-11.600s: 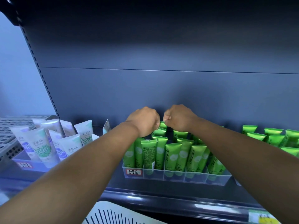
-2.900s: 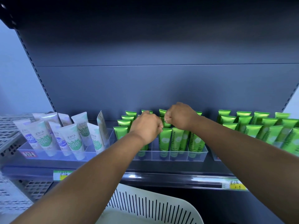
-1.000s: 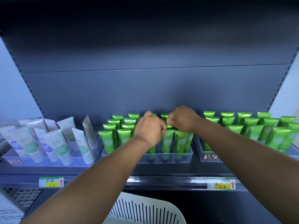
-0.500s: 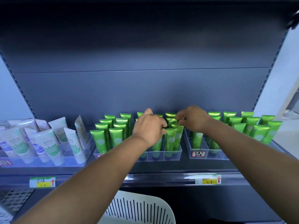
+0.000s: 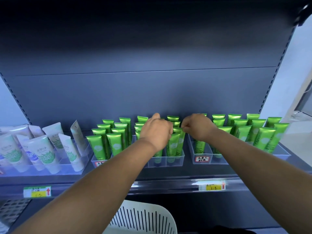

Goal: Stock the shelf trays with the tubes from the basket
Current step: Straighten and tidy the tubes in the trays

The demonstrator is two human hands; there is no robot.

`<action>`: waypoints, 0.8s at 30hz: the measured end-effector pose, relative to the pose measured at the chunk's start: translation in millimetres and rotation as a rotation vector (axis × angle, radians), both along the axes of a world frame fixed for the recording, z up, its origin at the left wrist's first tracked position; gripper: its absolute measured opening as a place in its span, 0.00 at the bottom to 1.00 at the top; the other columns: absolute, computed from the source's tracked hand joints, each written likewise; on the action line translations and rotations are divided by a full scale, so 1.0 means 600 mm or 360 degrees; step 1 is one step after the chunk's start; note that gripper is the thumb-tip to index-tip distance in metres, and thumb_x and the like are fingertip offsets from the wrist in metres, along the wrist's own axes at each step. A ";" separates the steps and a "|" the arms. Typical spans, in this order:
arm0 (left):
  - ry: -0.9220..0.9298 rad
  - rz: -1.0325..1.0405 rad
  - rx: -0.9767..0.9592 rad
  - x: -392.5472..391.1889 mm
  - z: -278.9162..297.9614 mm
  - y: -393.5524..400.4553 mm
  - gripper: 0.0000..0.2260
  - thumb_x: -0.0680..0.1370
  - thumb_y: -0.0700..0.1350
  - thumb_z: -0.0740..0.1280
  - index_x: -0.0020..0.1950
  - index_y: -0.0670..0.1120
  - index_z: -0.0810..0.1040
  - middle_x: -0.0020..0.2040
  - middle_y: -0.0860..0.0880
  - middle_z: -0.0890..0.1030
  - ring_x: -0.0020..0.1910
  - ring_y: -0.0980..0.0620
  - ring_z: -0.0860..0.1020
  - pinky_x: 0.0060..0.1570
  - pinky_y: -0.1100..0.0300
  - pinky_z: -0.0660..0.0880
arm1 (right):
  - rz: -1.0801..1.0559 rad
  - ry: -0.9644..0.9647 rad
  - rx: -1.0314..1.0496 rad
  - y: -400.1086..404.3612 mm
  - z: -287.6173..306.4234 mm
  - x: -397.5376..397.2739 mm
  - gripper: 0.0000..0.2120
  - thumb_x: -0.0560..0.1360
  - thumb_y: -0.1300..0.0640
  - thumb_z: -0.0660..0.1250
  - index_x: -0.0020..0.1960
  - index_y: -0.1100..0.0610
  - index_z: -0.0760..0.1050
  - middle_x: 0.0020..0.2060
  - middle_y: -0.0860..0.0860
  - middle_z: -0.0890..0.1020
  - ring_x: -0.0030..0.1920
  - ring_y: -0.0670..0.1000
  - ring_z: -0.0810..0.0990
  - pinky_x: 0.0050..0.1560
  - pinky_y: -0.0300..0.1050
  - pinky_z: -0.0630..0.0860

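Scene: I stand at a dark shelf [image 5: 168,176] and look down along both forearms at clear trays packed with upright green tubes.
Left hand [image 5: 156,132]: my fingers are curled over the tube tops in the middle tray [image 5: 174,160]; the back of the hand hides whether they actually pinch a tube, so I cannot tell.
Right hand [image 5: 196,126]: my fingertips pinch the flat top edge of a green tube [image 5: 175,142] at the right end of the middle tray.
Pinched tube: it stands cap down and leans a little to the right, touching its neighbours.
Other green tubes [image 5: 116,137]: they fill the middle tray in rows, and more fill the right tray [image 5: 200,158] just beside it.
White tubes [image 5: 44,152]: they lean loosely in a separate tray at the left.
Basket [image 5: 143,218]: its white slotted rim shows below the shelf edge; I cannot see inside it.
Step in hand: I judge that I am seating and straightening this tube in its slot.
Doing it well: I would hold the top lightly, steady the neighbours with my left hand, press straight down until the cap meets the tray floor, and turn the label forward.
Risk: a sideways push could topple the packed row.
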State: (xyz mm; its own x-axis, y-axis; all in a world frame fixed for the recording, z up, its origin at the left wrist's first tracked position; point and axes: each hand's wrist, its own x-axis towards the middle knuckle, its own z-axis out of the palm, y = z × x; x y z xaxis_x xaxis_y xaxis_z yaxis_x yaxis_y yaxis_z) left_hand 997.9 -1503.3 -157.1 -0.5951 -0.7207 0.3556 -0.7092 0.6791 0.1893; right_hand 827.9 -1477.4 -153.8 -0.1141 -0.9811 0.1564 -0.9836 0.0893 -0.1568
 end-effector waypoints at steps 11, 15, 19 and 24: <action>0.0037 -0.0009 -0.0026 -0.010 0.002 -0.003 0.06 0.77 0.45 0.64 0.46 0.52 0.81 0.47 0.51 0.81 0.56 0.51 0.71 0.50 0.63 0.66 | 0.0012 -0.0054 -0.0191 -0.009 -0.002 -0.001 0.09 0.74 0.60 0.61 0.42 0.60 0.79 0.42 0.55 0.83 0.45 0.57 0.80 0.43 0.47 0.77; 0.0006 -0.0003 -0.0003 -0.016 0.008 -0.003 0.07 0.76 0.45 0.64 0.41 0.54 0.78 0.46 0.51 0.81 0.55 0.51 0.71 0.52 0.62 0.68 | 0.0026 -0.0071 -0.0196 -0.014 0.002 0.000 0.10 0.74 0.59 0.61 0.43 0.61 0.80 0.42 0.56 0.83 0.45 0.57 0.80 0.45 0.48 0.78; -0.0003 0.0022 0.0042 -0.019 0.001 -0.004 0.09 0.75 0.44 0.65 0.37 0.56 0.73 0.46 0.50 0.80 0.53 0.50 0.72 0.49 0.63 0.67 | 0.0036 -0.0086 -0.0183 -0.020 -0.006 0.000 0.10 0.75 0.58 0.61 0.41 0.61 0.79 0.40 0.56 0.83 0.44 0.57 0.80 0.42 0.45 0.75; 0.0079 0.0012 0.0046 -0.021 -0.007 -0.003 0.06 0.75 0.43 0.66 0.42 0.52 0.81 0.45 0.50 0.81 0.55 0.52 0.71 0.46 0.65 0.64 | 0.0047 -0.0151 -0.0142 -0.022 -0.013 -0.005 0.09 0.74 0.57 0.63 0.41 0.60 0.80 0.40 0.56 0.83 0.44 0.57 0.80 0.45 0.47 0.78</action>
State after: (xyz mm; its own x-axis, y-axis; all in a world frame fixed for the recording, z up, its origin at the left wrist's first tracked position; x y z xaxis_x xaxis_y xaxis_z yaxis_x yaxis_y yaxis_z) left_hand 985.3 -1505.3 -161.0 -0.5717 -0.7355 0.3636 -0.7036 0.6674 0.2438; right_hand 825.2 -1490.5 -161.5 -0.1038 -0.9669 0.2331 -0.9659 0.0421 -0.2554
